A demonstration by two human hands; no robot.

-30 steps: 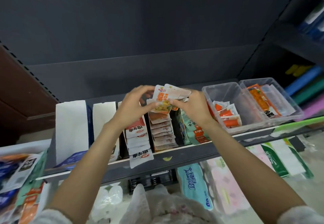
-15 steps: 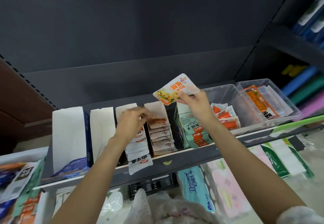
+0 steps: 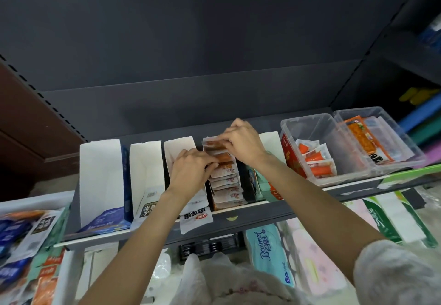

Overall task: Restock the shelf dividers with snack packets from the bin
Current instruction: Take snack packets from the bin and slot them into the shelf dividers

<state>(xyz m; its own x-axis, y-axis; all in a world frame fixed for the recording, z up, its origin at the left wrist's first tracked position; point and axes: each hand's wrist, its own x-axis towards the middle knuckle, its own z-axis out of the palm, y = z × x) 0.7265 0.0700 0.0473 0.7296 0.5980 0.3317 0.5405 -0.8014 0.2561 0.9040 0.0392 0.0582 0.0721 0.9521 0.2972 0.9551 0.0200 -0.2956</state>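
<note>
A row of white cardboard dividers (image 3: 100, 175) stands on the dark shelf (image 3: 250, 216). The middle divider holds a slanted stack of orange-and-white snack packets (image 3: 226, 185). My right hand (image 3: 243, 142) is at the back of this stack, fingers curled on the rear packet (image 3: 213, 143). My left hand (image 3: 191, 171) is on the stack's left side, fingertips pinching a packet's edge. A clear bin (image 3: 317, 132) to the right holds several small orange packets (image 3: 315, 159).
A second clear bin (image 3: 381, 123) with orange packs stands at the far right. Two white dividers (image 3: 145, 173) on the left hold little. A green-packet divider (image 3: 260, 180) sits right of the stack. Tissue packs (image 3: 269, 252) lie below the shelf.
My right hand has lowered the orange-and-white packet it held up and brought it into the back of the middle stack. My left hand has shifted right onto the stack's side.
</note>
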